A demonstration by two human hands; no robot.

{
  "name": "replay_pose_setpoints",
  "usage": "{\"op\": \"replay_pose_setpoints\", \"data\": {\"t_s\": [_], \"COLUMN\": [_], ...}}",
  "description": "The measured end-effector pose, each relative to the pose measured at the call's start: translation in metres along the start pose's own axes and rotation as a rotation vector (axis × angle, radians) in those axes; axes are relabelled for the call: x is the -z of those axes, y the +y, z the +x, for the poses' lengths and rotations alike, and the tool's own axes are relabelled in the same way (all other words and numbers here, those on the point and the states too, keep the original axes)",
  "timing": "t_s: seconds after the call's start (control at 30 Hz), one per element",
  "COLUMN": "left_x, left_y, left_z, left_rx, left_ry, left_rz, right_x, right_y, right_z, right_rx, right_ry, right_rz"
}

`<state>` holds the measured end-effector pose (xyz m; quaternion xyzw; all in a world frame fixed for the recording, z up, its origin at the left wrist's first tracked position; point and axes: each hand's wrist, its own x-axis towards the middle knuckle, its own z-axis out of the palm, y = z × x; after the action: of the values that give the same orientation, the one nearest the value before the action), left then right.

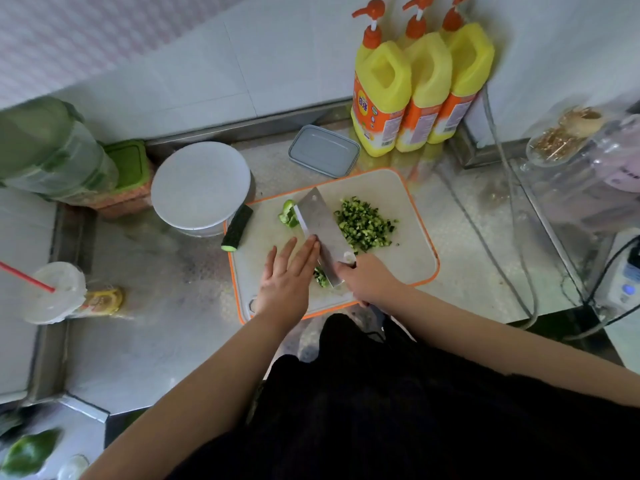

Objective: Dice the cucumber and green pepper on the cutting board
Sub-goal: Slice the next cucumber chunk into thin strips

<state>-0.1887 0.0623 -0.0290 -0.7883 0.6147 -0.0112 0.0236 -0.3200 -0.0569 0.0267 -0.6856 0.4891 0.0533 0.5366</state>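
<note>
A white cutting board (412, 258) with an orange rim lies on the steel counter. A pile of diced cucumber (365, 225) covers its right half. My right hand (369, 282) grips the handle of a cleaver (320, 228), whose blade stands on the board. My left hand (287, 275) lies flat with straight fingers against the blade's left side. A few cucumber bits (322, 277) sit between my hands. Green pepper pieces (289, 214) lie by the blade's far end. A cucumber stub (238, 227) rests across the board's left edge.
A white round lid on a bowl (201, 187) stands left of the board, a grey box lid (323, 150) behind it. Three yellow pump bottles (415, 88) line the wall. A cup with a red straw (52, 292) sits far left. A whole green pepper (27, 452) lies bottom left. Cables run right.
</note>
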Motion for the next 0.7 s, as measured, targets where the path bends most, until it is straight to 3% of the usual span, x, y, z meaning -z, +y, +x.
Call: {"op": "replay_pose_setpoints", "data": {"t_s": [0.1, 0.3, 0.43, 0.57, 0.7], "left_x": [-0.009, 0.0, 0.018, 0.029, 0.035], "left_y": [-0.008, -0.011, -0.006, -0.004, -0.006], "left_z": [-0.01, 0.007, 0.024, 0.034, 0.038], "left_rx": [-0.007, 0.02, 0.164, 0.308, 0.372], "left_ry": [0.042, 0.33, 0.239, 0.039, -0.035], "left_rz": [-0.013, -0.296, -0.423, -0.352, -0.389], "right_x": [0.012, 0.011, 0.013, 0.015, 0.017], "right_y": [0.002, 0.012, 0.011, 0.013, 0.015], "right_z": [0.0, 0.001, -0.001, 0.0, -0.002], "right_rx": [-0.001, 0.015, 0.069, 0.082, 0.129], "right_ry": [0.043, 0.036, 0.06, 0.121, 0.152], "right_rz": [0.029, -0.051, -0.084, -0.229, -0.413]}}
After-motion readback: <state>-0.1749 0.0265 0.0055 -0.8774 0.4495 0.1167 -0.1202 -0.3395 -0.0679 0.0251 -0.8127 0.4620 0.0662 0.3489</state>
